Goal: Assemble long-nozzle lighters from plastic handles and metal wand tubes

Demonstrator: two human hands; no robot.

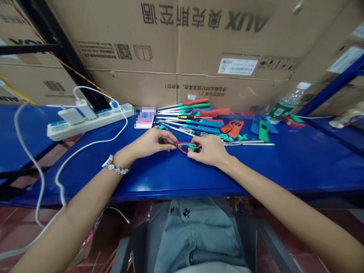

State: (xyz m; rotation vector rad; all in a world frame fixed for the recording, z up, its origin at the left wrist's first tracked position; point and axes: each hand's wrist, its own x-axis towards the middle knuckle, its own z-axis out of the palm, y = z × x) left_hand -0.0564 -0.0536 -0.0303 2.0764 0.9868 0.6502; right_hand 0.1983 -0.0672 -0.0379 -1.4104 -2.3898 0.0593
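Note:
Low over the front of the blue table, both of my hands are closed on a thin red plastic lighter casing. My left hand pinches its left end between thumb and fingertips. My right hand grips the right end, beside a small green piece set in the casing; the fingers partly hide both. Just behind the hands lies a pile of long stick lighters, with blue handles, red handles and thin metal tubes. Loose green parts and metal tubes lie to the right.
A phone lies behind my left hand. At left runs a white power strip with plugs and a looping white cable. A plastic bottle stands back right near orange plastic pieces. Cardboard boxes wall off the back.

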